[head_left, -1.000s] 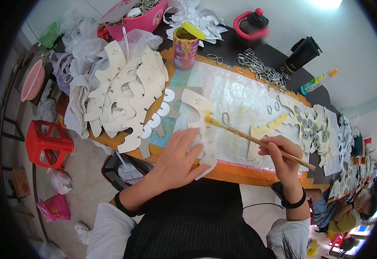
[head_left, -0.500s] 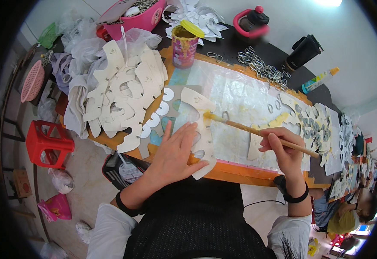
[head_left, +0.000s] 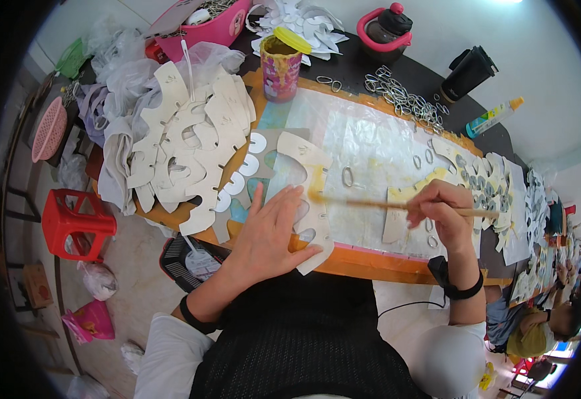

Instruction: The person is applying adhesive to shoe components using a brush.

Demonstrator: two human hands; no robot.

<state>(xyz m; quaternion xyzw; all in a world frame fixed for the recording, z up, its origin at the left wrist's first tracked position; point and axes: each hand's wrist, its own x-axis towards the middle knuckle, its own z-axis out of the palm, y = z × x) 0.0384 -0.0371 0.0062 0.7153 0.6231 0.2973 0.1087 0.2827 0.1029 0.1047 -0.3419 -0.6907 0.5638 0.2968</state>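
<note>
My left hand point(head_left: 270, 233) lies flat, fingers stretched, on the left edge of a cream cut-out piece point(head_left: 304, 154) with a wavy outline. My right hand point(head_left: 443, 209) grips a thin wooden-handled glue brush point(head_left: 370, 204), whose yellow-smeared tip rests on the middle of that piece. Wet yellow glue shows on the piece around the tip. Beneath lies a grey card point(head_left: 259, 194) bearing several white discs point(head_left: 244, 165). A second cream piece point(head_left: 395, 223), partly yellow, lies to the right under the brush handle. Metal oval rings point(head_left: 348, 176) are scattered on the plastic sheet point(head_left: 363, 139).
A glue-stained tub point(head_left: 281, 73) stands behind the work. Left is a heap of cream cut-outs point(head_left: 194, 133); at the back, metal rings point(head_left: 403, 96), a black tumbler point(head_left: 466, 74) and a glue bottle point(head_left: 495, 118). Finished-looking pieces point(head_left: 490, 183) lie right. A co-worker point(head_left: 536, 332) sits far right.
The brush tip has moved down and slightly left along the cream piece, leaving more yellow glue. My right hand has shifted slightly up and right; my left hand stays put.
</note>
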